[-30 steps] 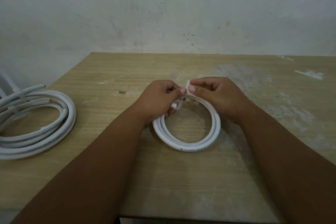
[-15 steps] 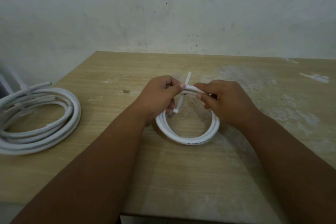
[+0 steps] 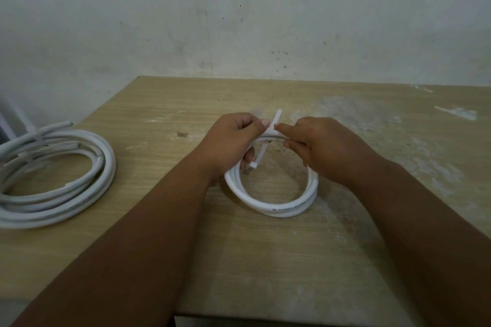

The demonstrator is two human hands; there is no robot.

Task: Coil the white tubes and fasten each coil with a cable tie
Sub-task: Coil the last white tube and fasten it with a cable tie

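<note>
Status: strapping the small tube coil [image 3: 281, 210], sitting mid-tabletop [image 3: 265, 273] with its far arc lifted between both hands. Gripping that arc with the left hand [image 3: 233, 141], thumb pressing the cable tie [image 3: 260, 152] onto the tubing. Pinching tie and tube just beside it with the right hand [image 3: 326, 146], fingers curled. Seeing the tie crossing the bundle, tail sticking up past the far side, head hanging inside the ring. Not yet closed, judging by that.

Advising for this step: keeping all turns stacked flat under the left thumb so none slips out; bringing the tail round under the bundle and feeding it into the head, ratchet side in; pulling snug without crushing the tubing. Expecting springy tube, so not releasing the left grip until the ratchet is biting.

Noting dark print along the coil's near arc, too small to read. Finding no other labels or brands. Leaving the larger tube bundle [image 3: 66, 188] at the left edge alone; looking already tied, hard to confirm.
</note>
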